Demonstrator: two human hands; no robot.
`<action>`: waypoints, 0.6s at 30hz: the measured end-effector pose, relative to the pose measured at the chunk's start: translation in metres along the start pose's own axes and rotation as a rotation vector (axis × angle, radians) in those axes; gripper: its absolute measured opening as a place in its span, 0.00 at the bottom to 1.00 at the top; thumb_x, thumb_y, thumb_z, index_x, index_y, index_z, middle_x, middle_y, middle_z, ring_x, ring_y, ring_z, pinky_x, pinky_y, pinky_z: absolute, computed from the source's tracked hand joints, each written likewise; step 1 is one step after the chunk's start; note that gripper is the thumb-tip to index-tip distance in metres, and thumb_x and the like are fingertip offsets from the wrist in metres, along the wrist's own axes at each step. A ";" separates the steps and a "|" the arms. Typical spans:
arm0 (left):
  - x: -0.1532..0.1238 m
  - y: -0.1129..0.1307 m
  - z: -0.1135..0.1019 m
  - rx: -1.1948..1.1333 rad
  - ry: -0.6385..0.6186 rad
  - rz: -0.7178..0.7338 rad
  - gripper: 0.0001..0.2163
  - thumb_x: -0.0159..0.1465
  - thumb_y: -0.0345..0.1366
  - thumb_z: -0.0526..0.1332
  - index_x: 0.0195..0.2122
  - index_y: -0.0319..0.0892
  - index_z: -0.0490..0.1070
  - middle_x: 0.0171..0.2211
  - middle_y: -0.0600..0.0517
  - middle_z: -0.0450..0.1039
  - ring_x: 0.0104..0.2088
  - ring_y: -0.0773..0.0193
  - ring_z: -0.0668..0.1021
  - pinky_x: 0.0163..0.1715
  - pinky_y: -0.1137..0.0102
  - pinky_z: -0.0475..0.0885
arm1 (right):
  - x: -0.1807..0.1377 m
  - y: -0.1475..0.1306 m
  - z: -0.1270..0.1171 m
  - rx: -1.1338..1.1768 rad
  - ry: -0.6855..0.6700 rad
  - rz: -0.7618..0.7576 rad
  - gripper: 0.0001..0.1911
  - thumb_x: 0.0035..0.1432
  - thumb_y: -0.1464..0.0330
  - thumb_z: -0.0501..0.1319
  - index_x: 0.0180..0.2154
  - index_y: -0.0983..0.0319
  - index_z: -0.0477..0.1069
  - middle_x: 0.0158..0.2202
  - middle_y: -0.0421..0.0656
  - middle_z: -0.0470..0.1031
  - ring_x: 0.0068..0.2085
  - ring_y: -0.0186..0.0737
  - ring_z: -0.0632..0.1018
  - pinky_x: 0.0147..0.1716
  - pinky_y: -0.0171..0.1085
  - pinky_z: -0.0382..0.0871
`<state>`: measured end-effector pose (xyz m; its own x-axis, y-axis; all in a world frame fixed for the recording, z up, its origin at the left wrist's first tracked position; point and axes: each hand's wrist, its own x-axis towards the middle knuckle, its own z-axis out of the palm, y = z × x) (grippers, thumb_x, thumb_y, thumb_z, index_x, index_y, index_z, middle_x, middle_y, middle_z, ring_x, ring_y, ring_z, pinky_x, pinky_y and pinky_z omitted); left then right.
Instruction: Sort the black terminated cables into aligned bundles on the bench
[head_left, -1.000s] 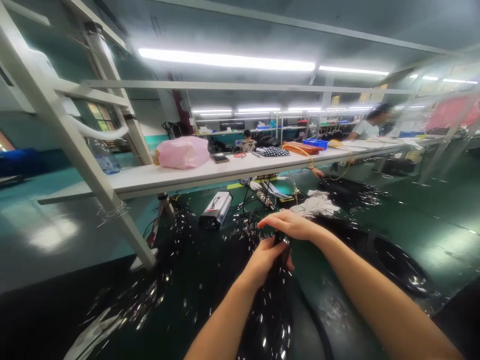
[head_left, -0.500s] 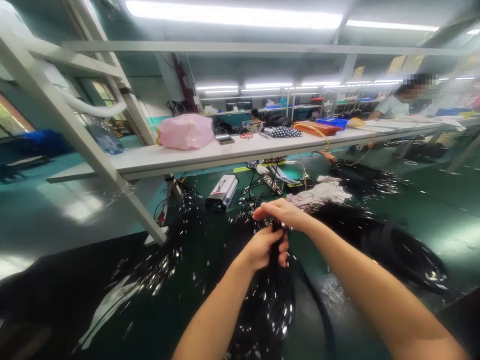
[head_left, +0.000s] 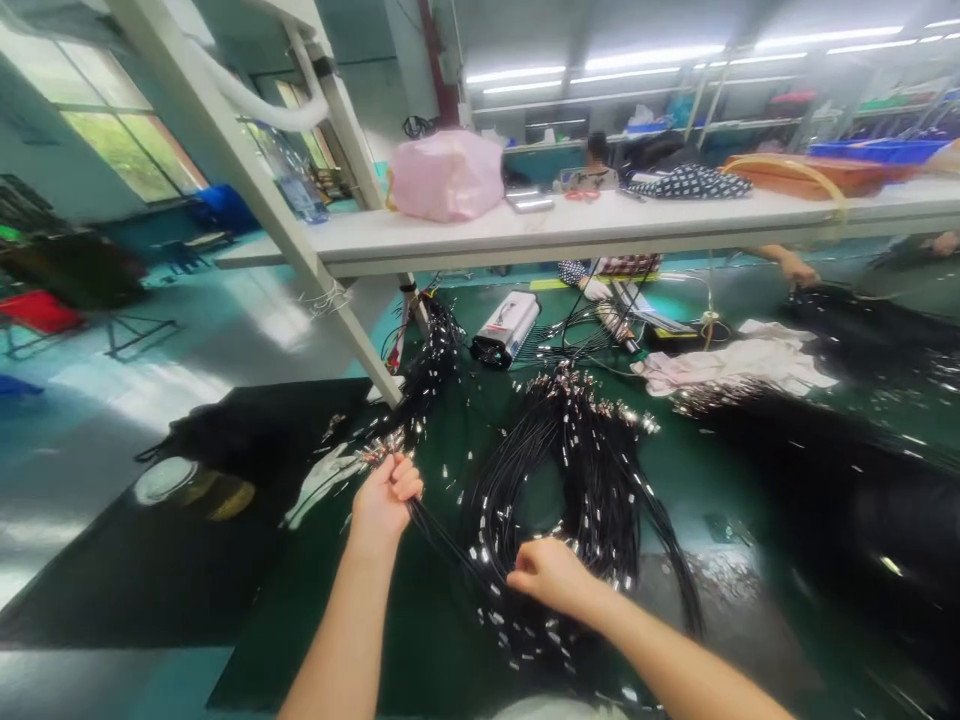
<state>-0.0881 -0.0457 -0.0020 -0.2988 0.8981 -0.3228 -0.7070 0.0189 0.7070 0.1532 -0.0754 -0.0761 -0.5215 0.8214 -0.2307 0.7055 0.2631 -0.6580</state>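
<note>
Several thin, black, metal-tipped cables clamped in my left hand want gentle tension, with grip unclear in my right hand.

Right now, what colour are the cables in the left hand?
The cables in the left hand are black, shown in the head view.

On the white shelf we note, from left to right, a transparent bottle, a pink bag, a phone, a small red item, a polka-dot cloth and an orange tray, with a blue bin just beyond the tray. Below, towards the far side of the green table, we record a silver-cased box and, to its right, a crumpled white cloth. At far left we observe a window.
</note>
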 end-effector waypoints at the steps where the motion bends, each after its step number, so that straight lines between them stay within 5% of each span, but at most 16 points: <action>1: 0.002 -0.003 -0.010 0.033 0.033 0.035 0.11 0.63 0.27 0.43 0.25 0.37 0.57 0.17 0.60 0.48 0.11 0.79 0.54 0.10 0.83 0.50 | -0.001 -0.004 0.007 -0.039 -0.015 0.001 0.07 0.46 0.65 0.59 0.24 0.62 0.72 0.26 0.43 0.75 0.30 0.40 0.74 0.29 0.35 0.62; 7: 0.019 -0.027 -0.029 0.205 0.079 0.106 0.09 0.60 0.39 0.53 0.27 0.40 0.56 0.15 0.62 0.49 0.11 0.80 0.53 0.09 0.83 0.46 | -0.005 -0.015 0.012 -0.164 -0.065 -0.048 0.10 0.45 0.65 0.60 0.33 0.61 0.69 0.34 0.45 0.73 0.34 0.44 0.74 0.32 0.37 0.62; 13: 0.032 -0.050 -0.027 0.483 -0.160 -0.211 0.15 0.51 0.42 0.63 0.25 0.40 0.58 0.13 0.64 0.48 0.10 0.80 0.51 0.09 0.82 0.42 | -0.005 -0.019 0.002 -0.144 -0.061 -0.040 0.04 0.48 0.72 0.55 0.29 0.63 0.68 0.30 0.45 0.73 0.32 0.42 0.73 0.32 0.36 0.61; 18: 0.037 -0.061 -0.019 0.635 -0.278 -0.321 0.16 0.49 0.44 0.64 0.27 0.39 0.60 0.12 0.64 0.51 0.09 0.80 0.51 0.09 0.82 0.40 | -0.014 -0.025 -0.034 0.089 -0.058 -0.081 0.03 0.48 0.74 0.54 0.26 0.62 0.65 0.23 0.37 0.67 0.26 0.32 0.67 0.24 0.28 0.59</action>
<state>-0.0678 -0.0215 -0.0691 0.0906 0.8820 -0.4624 -0.2021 0.4710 0.8587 0.1588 -0.0765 -0.0321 -0.6040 0.7679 -0.2133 0.6159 0.2799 -0.7364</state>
